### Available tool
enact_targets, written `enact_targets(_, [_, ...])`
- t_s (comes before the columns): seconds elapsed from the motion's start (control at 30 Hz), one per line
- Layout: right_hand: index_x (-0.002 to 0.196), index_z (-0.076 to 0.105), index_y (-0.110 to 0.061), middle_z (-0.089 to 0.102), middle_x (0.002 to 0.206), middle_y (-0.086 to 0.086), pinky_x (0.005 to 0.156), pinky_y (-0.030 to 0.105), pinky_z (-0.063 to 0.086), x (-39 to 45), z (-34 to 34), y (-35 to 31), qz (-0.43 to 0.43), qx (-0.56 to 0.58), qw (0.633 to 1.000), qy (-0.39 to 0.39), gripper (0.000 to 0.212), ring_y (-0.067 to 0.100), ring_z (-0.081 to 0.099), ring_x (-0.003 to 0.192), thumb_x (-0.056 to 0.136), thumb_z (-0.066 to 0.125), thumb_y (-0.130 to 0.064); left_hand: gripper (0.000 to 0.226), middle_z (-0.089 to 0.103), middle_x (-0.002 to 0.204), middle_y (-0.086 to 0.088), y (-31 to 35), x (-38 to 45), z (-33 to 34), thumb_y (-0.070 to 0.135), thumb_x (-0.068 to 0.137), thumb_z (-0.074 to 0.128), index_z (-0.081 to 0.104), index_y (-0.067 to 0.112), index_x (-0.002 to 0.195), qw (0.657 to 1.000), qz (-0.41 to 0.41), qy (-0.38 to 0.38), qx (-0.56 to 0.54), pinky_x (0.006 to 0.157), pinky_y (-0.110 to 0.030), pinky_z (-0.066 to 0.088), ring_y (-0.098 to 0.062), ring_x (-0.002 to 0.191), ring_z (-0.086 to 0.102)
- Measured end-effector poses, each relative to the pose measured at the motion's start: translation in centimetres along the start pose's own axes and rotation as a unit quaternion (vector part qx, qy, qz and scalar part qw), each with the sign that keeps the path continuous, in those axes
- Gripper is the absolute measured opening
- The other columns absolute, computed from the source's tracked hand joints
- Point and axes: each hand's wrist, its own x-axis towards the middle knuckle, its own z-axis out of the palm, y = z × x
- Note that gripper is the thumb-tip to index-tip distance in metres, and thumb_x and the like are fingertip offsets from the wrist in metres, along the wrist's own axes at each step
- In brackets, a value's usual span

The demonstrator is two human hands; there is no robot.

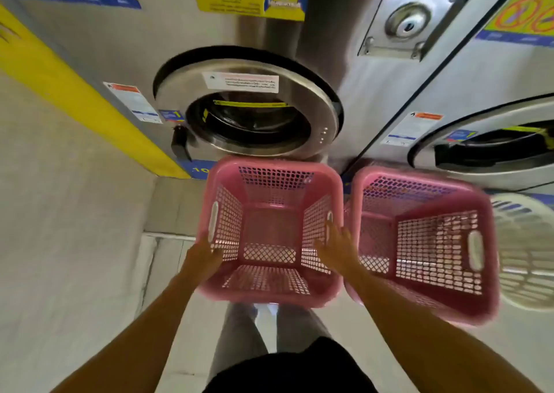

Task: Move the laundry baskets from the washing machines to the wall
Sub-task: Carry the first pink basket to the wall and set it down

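Observation:
Two empty pink lattice baskets stand on the floor in front of the washing machines. The left pink basket (271, 231) sits below the round door of the left washing machine (248, 114). The right pink basket (425, 243) sits beside it, tilted and blurred, in front of the right washing machine (485, 141). My left hand (204, 256) holds the left rim of the left pink basket, thumb over the edge. My right hand (335, 249) lies on that basket's right rim with its fingers spread, between the two baskets.
A white lattice basket (524, 252) stands at the far right, touching the right pink basket. A yellow band (75, 93) runs along the grey wall on the left. Pale floor tiles (75, 272) stretch to the left; my legs are below the basket.

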Motion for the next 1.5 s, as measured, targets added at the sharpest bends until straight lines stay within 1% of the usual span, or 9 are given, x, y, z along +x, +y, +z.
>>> enact_targets(0.3, [0.160, 0.018, -0.034, 0.061, 0.121, 0.021, 0.091, 0.057, 0.054, 1.5, 2.2, 0.0, 0.086, 0.133, 0.984, 0.081, 0.083, 0.041, 0.063, 0.104, 0.089, 0.060, -0.019, 0.081, 0.051, 0.132, -0.027, -0.3, 5.6, -0.2, 0.022, 0.087, 0.060, 0.012, 0.013, 0.152, 0.996, 0.029, 0.059, 0.054, 0.086, -0.056, 0.054, -0.046, 0.115, 0.055])
enact_targets(0.47, [0.161, 0.008, -0.039, 0.059, 0.125, 0.019, 0.082, 0.050, 0.057, 2.9, 2.7, -0.3, 0.150, 0.089, 0.978, 0.113, 0.076, 0.039, 0.065, 0.099, 0.099, 0.052, -0.024, 0.090, 0.055, 0.108, -0.025, -0.7, 8.2, -0.2, 0.011, 0.088, 0.058, 0.002, 0.035, 0.154, 0.997, 0.033, 0.058, 0.048, 0.044, -0.033, 0.049, -0.031, 0.068, 0.061])
enact_targets(0.6, [0.161, -0.005, -0.041, 0.059, 0.109, 0.020, 0.053, 0.032, 0.045, 3.7, 3.0, 0.4, 0.159, 0.077, 0.980, 0.092, 0.075, 0.023, 0.057, 0.066, 0.105, 0.041, -0.021, 0.098, 0.055, 0.069, -0.008, -1.5, 10.7, 0.4, 0.001, 0.087, 0.053, -0.011, 0.033, 0.155, 0.997, 0.038, 0.043, 0.061, 0.034, -0.021, 0.033, -0.013, 0.045, 0.051])
enact_targets(0.8, [0.158, -0.020, -0.036, 0.055, 0.135, 0.022, 0.080, 0.046, 0.055, 3.5, 2.6, 0.3, 0.095, 0.033, 0.995, 0.029, 0.086, 0.032, 0.063, 0.089, 0.103, 0.042, -0.012, 0.099, 0.046, 0.059, 0.005, -3.0, 9.9, -0.7, -0.001, 0.084, 0.055, -0.005, 0.041, 0.152, 0.995, 0.056, 0.072, 0.042, 0.028, -0.017, 0.030, -0.010, 0.041, 0.050])
enact_targets(0.93, [0.156, -0.015, -0.047, 0.053, 0.132, 0.028, 0.091, 0.057, 0.053, 2.2, 1.8, -1.5, 0.072, 0.047, 0.996, 0.029, 0.074, 0.043, 0.063, 0.105, 0.107, 0.038, -0.031, 0.088, 0.050, 0.057, -0.003, -4.2, 6.8, -2.3, 0.000, 0.085, 0.052, 0.010, 0.037, 0.153, 0.991, 0.025, 0.128, 0.034, 0.041, -0.025, 0.034, -0.017, 0.044, 0.047])
enact_targets(1.13, [0.155, -0.012, -0.051, 0.054, 0.119, 0.031, 0.075, 0.057, 0.058, 1.1, 0.0, -4.2, -0.031, 0.040, 0.998, 0.038, 0.072, 0.040, 0.067, 0.083, 0.107, 0.037, -0.029, 0.063, 0.062, 0.073, -0.031, -6.7, 0.6, -3.0, 0.012, 0.099, 0.043, 0.019, 0.023, 0.156, 0.978, -0.004, 0.208, 0.012, 0.059, -0.054, 0.055, -0.042, 0.059, 0.062])
enact_targets(1.3, [0.157, -0.010, -0.048, 0.054, 0.095, 0.014, 0.051, 0.033, 0.044, 1.6, -1.2, -7.5, -0.149, -0.010, 0.988, 0.035, 0.069, 0.014, 0.047, 0.058, 0.108, 0.035, -0.030, 0.059, 0.057, 0.072, -0.018, -9.4, -4.9, -2.7, 0.038, 0.101, 0.037, 0.008, 0.044, 0.152, 0.958, -0.113, 0.264, -0.028, 0.061, -0.045, 0.059, -0.036, 0.061, 0.063])
enact_targets(1.4, [0.161, 0.002, -0.036, 0.059, 0.110, 0.022, 0.070, 0.044, 0.054, 1.7, -1.5, -10.0, -0.201, -0.033, 0.979, -0.009, 0.064, 0.032, 0.062, 0.082, 0.108, 0.037, -0.027, 0.066, 0.053, 0.073, -0.012, -10.7, -7.8, -2.2, 0.038, 0.099, 0.044, 0.001, 0.052, 0.147, 0.939, -0.166, 0.295, -0.050, 0.050, -0.035, 0.052, -0.031, 0.057, 0.059])
enact_targets(1.5, [0.159, 0.016, -0.035, 0.052, 0.132, 0.025, 0.088, 0.048, 0.048, 1.0, -1.4, -12.9, -0.254, -0.056, 0.965, -0.029, 0.061, 0.042, 0.058, 0.110, 0.104, 0.040, -0.020, 0.065, 0.055, 0.073, -0.013, -12.1, -11.3, -2.4, 0.037, 0.098, 0.045, 0.001, 0.055, 0.143, 0.920, -0.202, 0.323, -0.092, 0.042, -0.027, 0.044, -0.027, 0.053, 0.058])
